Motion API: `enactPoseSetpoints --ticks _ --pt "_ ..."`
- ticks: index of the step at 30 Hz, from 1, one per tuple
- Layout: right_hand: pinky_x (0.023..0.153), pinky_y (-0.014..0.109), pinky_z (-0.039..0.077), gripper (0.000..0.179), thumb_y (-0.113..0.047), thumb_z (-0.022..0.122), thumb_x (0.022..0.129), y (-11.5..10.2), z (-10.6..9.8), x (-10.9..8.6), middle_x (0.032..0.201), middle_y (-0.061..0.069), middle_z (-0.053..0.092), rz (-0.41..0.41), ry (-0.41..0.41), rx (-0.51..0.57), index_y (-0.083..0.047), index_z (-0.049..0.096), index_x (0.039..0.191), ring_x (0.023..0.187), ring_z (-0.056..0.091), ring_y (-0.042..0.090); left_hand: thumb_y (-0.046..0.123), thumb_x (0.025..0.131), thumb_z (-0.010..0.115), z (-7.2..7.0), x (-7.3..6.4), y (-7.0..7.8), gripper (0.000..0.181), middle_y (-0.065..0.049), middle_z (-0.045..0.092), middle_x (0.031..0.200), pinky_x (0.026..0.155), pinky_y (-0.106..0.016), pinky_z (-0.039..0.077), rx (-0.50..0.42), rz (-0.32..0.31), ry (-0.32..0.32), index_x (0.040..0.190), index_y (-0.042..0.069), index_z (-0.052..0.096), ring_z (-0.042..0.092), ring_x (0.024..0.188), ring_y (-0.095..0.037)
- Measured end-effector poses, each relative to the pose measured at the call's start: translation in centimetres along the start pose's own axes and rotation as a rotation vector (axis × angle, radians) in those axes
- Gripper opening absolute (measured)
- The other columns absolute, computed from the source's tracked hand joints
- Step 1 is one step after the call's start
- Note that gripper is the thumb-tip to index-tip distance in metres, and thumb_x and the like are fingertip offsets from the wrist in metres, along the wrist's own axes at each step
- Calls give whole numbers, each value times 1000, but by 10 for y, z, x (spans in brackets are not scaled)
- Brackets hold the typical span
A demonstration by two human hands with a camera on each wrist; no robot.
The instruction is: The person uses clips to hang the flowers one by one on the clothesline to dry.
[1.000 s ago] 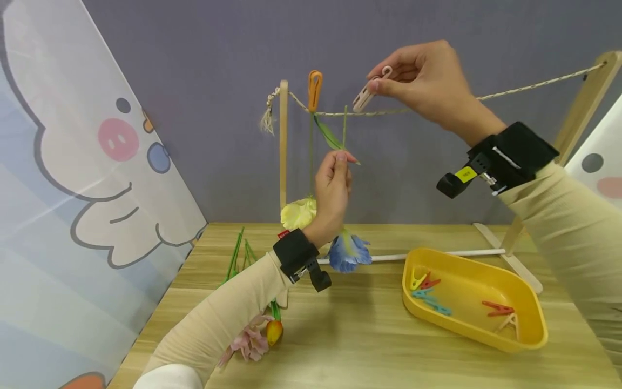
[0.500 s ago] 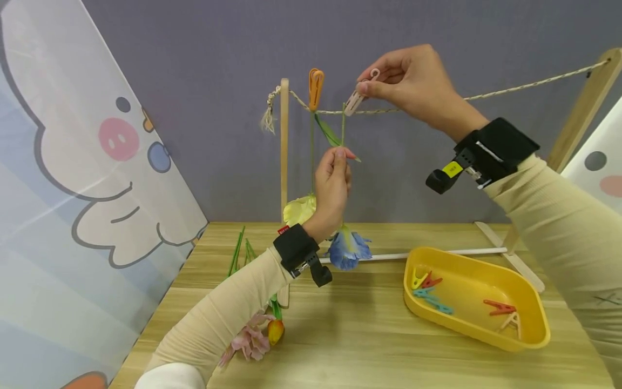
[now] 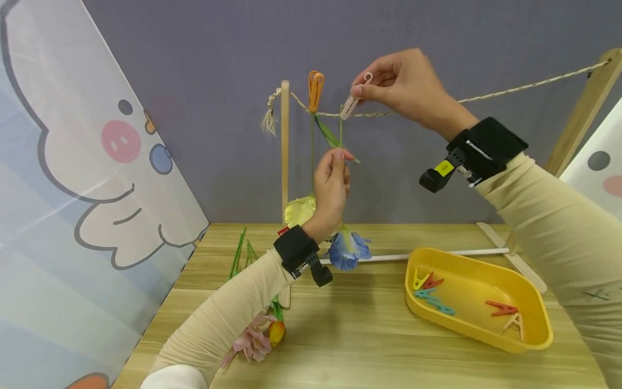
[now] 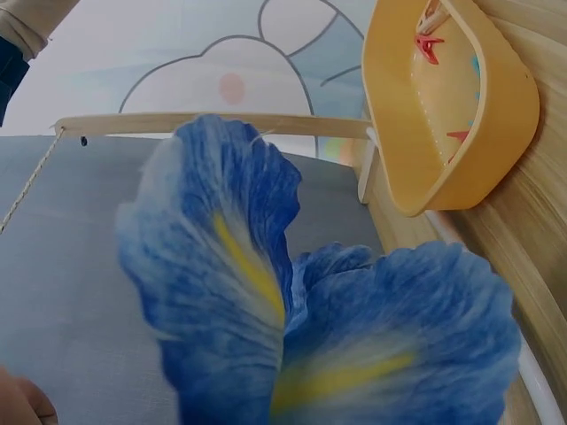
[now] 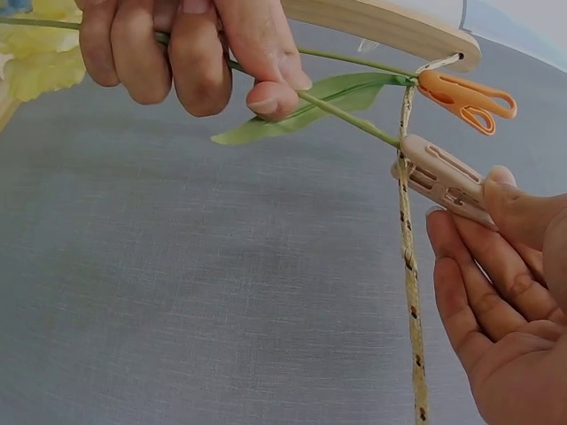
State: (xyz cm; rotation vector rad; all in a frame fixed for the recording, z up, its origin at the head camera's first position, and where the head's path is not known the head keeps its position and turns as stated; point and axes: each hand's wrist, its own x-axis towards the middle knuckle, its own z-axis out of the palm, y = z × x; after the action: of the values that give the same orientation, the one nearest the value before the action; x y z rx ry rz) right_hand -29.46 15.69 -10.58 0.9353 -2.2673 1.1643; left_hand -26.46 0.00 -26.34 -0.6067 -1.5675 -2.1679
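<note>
My left hand (image 3: 332, 181) pinches the green stem of a blue artificial flower (image 3: 347, 249), which hangs bloom down below the fist. In the right wrist view the stem's tip meets the rope (image 5: 409, 248). My right hand (image 3: 405, 89) pinches a pale pink clothespin (image 3: 352, 102) by its hooked end; its jaws straddle the rope at the stem's tip. Just left, an orange clothespin (image 3: 315, 92) clips a yellow flower (image 3: 299, 210) to the rope, bloom down, partly hidden by my left hand. Blue petals (image 4: 221, 266) fill much of the left wrist view.
The rope runs between a left wooden post (image 3: 284, 146) and a right wooden post (image 3: 583, 108). A yellow basin (image 3: 478, 259) holds several clothespins. On the table lie a pink flower (image 3: 252, 341) and an orange tulip (image 3: 277, 332). A white rod (image 3: 389, 257) runs behind.
My right hand has moved left and slightly down, bringing the pale pink clothespin to the rope and the stem tip. My left hand with the blue flower has stayed nearly still.
</note>
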Motion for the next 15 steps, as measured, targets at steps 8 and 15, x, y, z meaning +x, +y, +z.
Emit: enactPoseSetpoints --ticks 8,15 --pt "64 24 47 26 -24 79 93 0 5 3 92 7 78 40 -43 54 -3 77 108 84 74 15 25 113 41 0 1 1 27 1 34 64 44 -24 22 8 -8 15 101 11 59 26 48 -11" --pt "76 21 57 30 -25 78 93 -1 4 3 97 10 78 74 -96 95 -1 75 112 87 75 15 24 113 41 -4 2 0 28 1 36 65 44 -24 23 20 1 -2 105 5 59 28 49 -11"
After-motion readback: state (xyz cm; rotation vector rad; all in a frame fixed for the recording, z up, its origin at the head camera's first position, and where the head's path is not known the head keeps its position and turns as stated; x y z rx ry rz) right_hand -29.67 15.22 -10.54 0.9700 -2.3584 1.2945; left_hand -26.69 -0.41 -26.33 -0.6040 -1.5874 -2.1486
